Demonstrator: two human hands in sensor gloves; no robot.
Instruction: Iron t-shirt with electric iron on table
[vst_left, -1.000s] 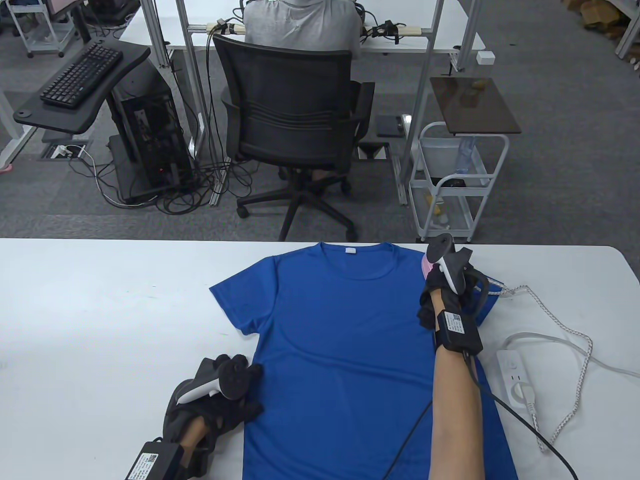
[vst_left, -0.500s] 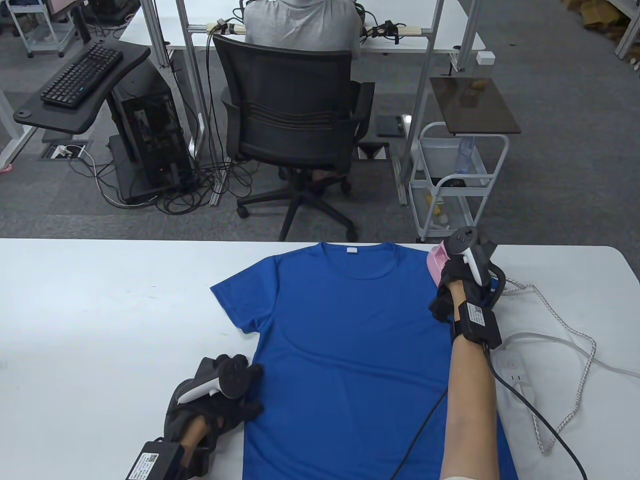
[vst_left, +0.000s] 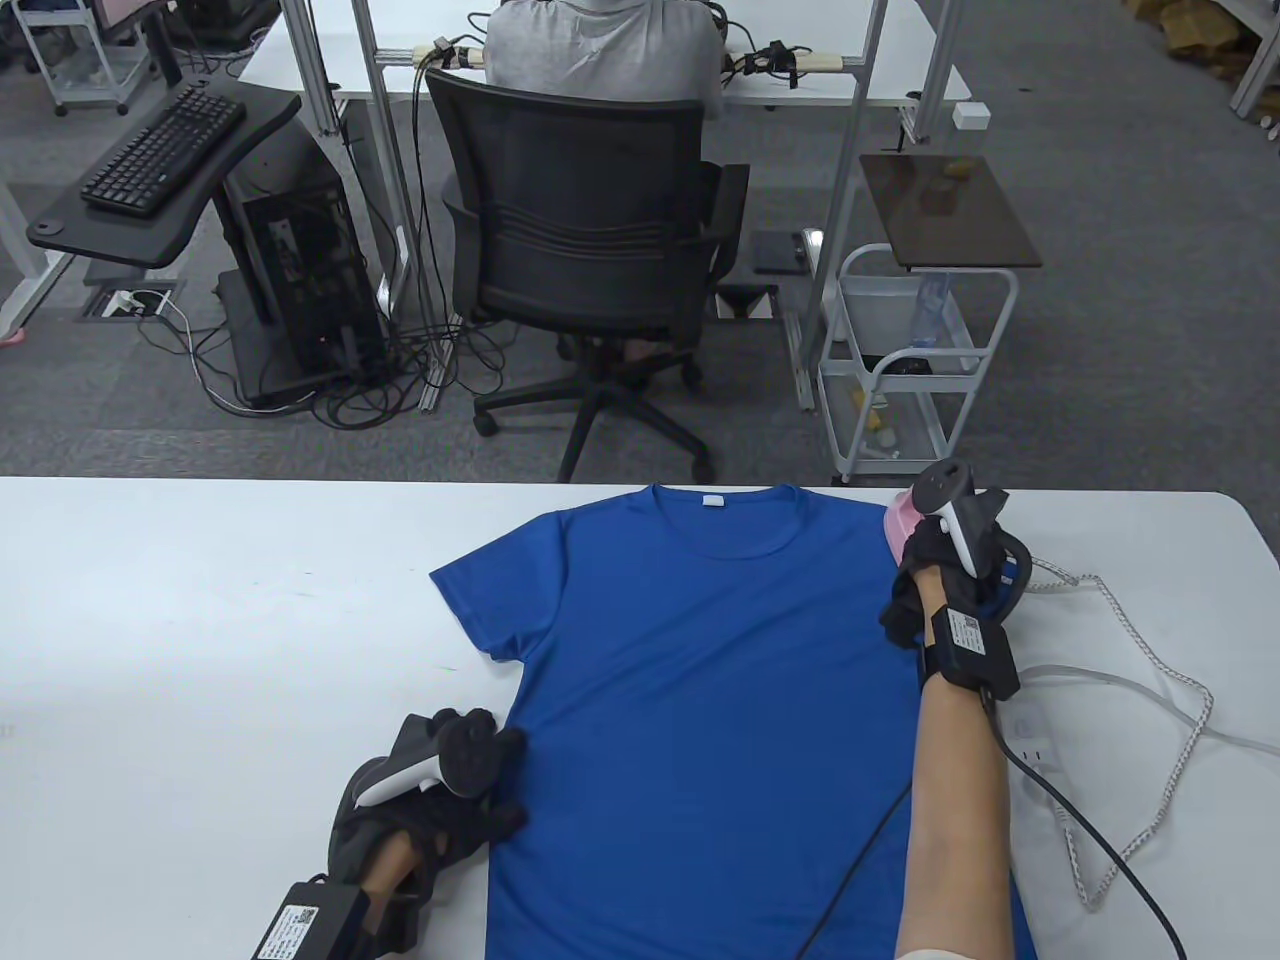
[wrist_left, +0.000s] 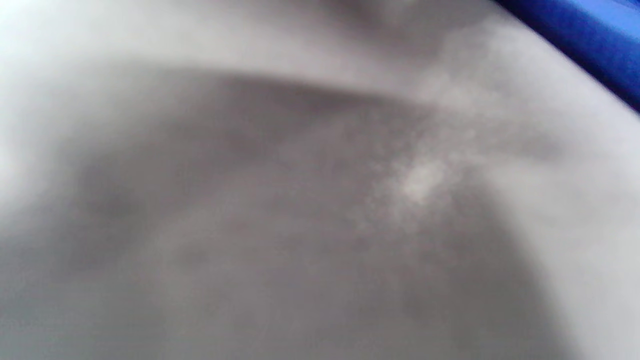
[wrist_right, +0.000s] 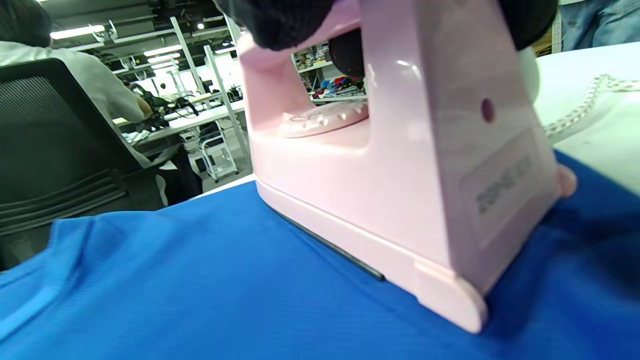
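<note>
A blue t-shirt (vst_left: 700, 700) lies flat on the white table (vst_left: 200, 600), collar toward the far edge. My right hand (vst_left: 935, 570) grips the handle of a pink electric iron (vst_left: 900, 518), whose soleplate rests on the shirt's right shoulder and sleeve. In the right wrist view the iron (wrist_right: 400, 165) sits flat on the blue cloth (wrist_right: 200, 290). My left hand (vst_left: 450, 790) rests on the table at the shirt's left side edge, fingers touching the cloth. The left wrist view is blurred, with a blue strip (wrist_left: 590, 45) at the top right.
A white power strip (vst_left: 1035, 745) lies at the right, partly behind my forearm. The iron's braided cord (vst_left: 1150, 700) loops across the table there. An office chair (vst_left: 590, 250) and a white cart (vst_left: 915, 360) stand beyond the table's far edge.
My right hand has slid the iron to the right along the shirt's shoulder toward the sleeve. The shirt has shifted slightly right with it. The left hand has not moved.
</note>
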